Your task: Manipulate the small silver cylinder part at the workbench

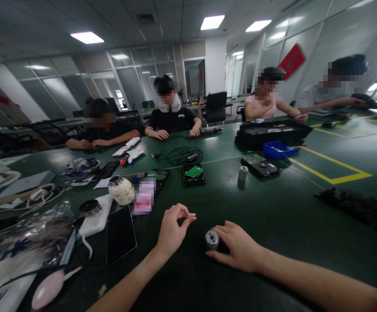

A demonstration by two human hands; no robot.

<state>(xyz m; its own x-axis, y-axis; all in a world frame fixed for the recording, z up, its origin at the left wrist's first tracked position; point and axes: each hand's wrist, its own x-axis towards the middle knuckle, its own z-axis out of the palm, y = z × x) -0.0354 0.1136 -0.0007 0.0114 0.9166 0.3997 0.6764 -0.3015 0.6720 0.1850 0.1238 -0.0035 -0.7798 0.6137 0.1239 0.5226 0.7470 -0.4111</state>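
A small silver cylindrical motor [211, 241] stands upright on the green table, its round end face up. My right hand [240, 248] is wrapped around its side, thumb in front and fingers behind. Left of it and slightly higher, my left hand [174, 227] is closed in a pinch, thumb and fingertips together. Whatever lies between those fingertips, if anything, is too small to make out. A second metal cylinder [243, 173] stands farther back on the table. Beyond my left hand lies a hard drive [201, 179] with a green circuit board [194, 172] on it.
At left are a black tablet [121, 236], a cream jar [121, 190], a pink phone [144, 197] and plastic bags [45, 242]. Farther back lie a coiled cable [181, 156], a blue bin [280, 150] and a black tray [273, 135]. Several people sit across the table.
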